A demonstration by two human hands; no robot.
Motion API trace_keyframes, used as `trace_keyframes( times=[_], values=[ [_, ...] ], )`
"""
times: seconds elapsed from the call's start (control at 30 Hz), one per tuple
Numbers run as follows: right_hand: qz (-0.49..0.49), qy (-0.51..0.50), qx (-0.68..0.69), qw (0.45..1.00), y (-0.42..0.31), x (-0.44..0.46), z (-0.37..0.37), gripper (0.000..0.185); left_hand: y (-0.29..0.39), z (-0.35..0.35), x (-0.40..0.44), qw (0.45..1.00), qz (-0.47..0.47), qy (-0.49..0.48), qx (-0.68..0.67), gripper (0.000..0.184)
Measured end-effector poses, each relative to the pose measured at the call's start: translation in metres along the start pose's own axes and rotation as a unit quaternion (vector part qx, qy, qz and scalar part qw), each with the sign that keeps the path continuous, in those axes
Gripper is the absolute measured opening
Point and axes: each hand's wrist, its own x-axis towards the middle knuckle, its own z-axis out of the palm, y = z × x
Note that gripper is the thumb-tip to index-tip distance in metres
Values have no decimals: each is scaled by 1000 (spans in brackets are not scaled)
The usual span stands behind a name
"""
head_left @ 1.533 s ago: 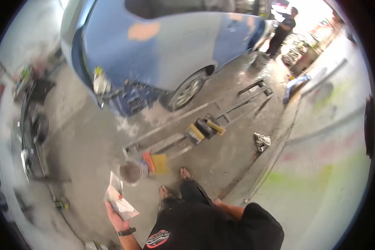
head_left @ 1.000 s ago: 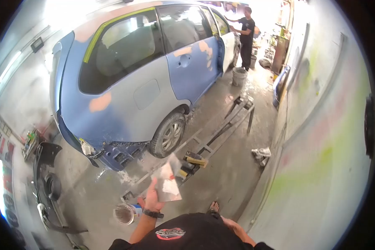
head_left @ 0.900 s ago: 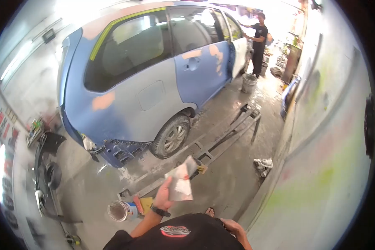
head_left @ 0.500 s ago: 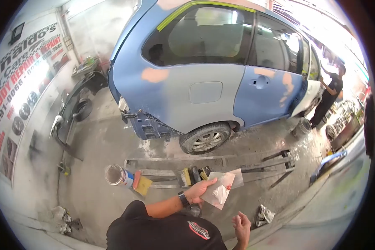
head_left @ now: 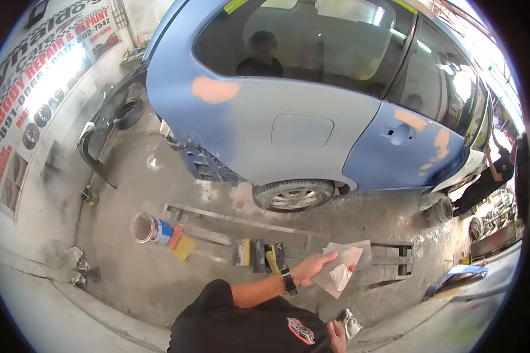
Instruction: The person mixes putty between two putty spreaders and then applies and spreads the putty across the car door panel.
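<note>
My left hand (head_left: pixel 315 269), with a dark watch on its wrist, grips a thin, pale mixing sheet (head_left: pixel 346 256) between thumb and fingers. A whitish dollop of putty-like paste (head_left: pixel 339 276) lies on the sheet, with a small red dab (head_left: pixel 352 267) beside it. A second translucent corner shows behind the sheet. Low beside my body is my right hand (head_left: pixel 337 337); its fingers are partly hidden, and I cannot tell how they are held. Sanding blocks or similar tools (head_left: pixel 258 254) lie on the metal stand just left of my left hand.
A blue and grey car body (head_left: pixel 247 129) with orange-pink patches stands ahead. The low metal stand (head_left: pixel 229 216) holds an open can (head_left: pixel 151 228) and a yellow spreader (head_left: pixel 184 247). Crumpled material (head_left: pixel 351 325) lies near my right hand. Another person (head_left: pixel 489 179) stands at the far right.
My left hand and the sheet have shifted right in view. My right hand has dropped lower, closer to my body. The view has turned, and the car looms larger.
</note>
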Motion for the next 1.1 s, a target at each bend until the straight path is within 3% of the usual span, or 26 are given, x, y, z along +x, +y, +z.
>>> trace_keyframes(
  times=[0.1,0.13,0.2,0.27,0.33,0.4,0.47,0.53,0.57,0.6,0.63,0.7,0.77,0.83,0.87,0.93,1.0,1.1],
  values=[
    [-16,-45,-27,998,-50,27,-12,58,5,-3,25,999,5,-27,-28,48],
    [-71,-54,8,996,-43,45,-20,54,3,-6,33,998,8,-47,-47,47],
    [-178,-76,82,978,-20,94,-34,44,9,-1,35,998,34,4,-45,48],
    [-341,-55,-72,936,-77,93,-61,43,12,0,34,997,53,42,-45,49],
    [-487,-8,-217,846,-161,65,-92,42,4,-8,38,995,57,65,-49,50],
    [-520,-3,-245,818,-225,30,-123,45,-6,3,42,990,81,109,-27,50],
    [-625,-30,-282,727,-269,2,-143,45,-19,21,52,986,113,125,-7,54],
    [-692,-112,-360,616,-304,-19,-158,45,-40,63,60,988,85,80,-102,56],
    [-691,-170,-367,599,-319,-31,-163,43,-47,84,64,985,65,56,-147,57],
    [-687,-225,-374,581,-332,-42,-171,40,-49,94,62,972,-50,-29,-228,59],
    [-652,-300,-482,502,-347,-54,-184,39,-66,101,79,978,-35,33,-201,57],
    [-637,-368,-535,416,-344,-57,-221,35,-94,106,106,977,2,159,-142,53],
    [-711,-362,-447,405,-330,-53,-252,27,-115,114,121,966,78,227,-101,52],
    [-750,-326,-438,373,-317,-53,-276,25,-140,133,135,952,170,241,-82,54],
    [-750,-291,-476,357,-308,-54,-289,28,-146,136,135,953,160,244,-79,50],
    [-764,-160,-485,394,-279,-56,-309,30,-153,140,135,958,181,208,-76,49],
    [-765,26,-412,494,-244,-49,-321,38,-153,138,138,957,207,191,-70,49],
    [-763,-130,-362,520,-234,1,-355,32,-160,131,150,951,233,189,-75,49]
  ],
)
